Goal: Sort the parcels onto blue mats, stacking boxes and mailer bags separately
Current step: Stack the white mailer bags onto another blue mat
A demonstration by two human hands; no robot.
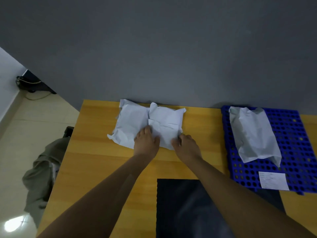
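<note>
Count on the yellow wooden tabletop (96,152): three pale plastic mailer bags, one blue perforated plastic mat (291,134), one white paper label (273,180), one black sheet (185,208).

Two of the bags lie mid-table, against the grey wall (154,48). The crumpled white mailer bag on the left (127,124) is partly covered along its right edge by the creased white mailer bag nearer me (165,126); the two overlap and touch. Neither is on a mat.

The third, a grey-white mailer bag (253,134), lies lengthwise on the blue mat at the table's right side, far end toward the wall. One bag on that mat, nothing stacked on it.

The white paper label sits on the mat's near corner, apart from the bag. Faint lines of print on it; too small and blurred to read. No other writing or brand is legible.

My left hand (146,143) lies on the near-left part of the creased bag, fingers laid over the seam where the two bags meet, thumb on the plastic. Whether the fingers curl under the edge, I cannot tell. My right hand (186,143) has its fingers curled round the same bag's near-right corner, pinching it.

The black sheet lies flat at the table's near edge, between my forearms.

Off the table, left: one grey-green cloth heap (42,174) on the pale tiled floor (25,121).
</note>
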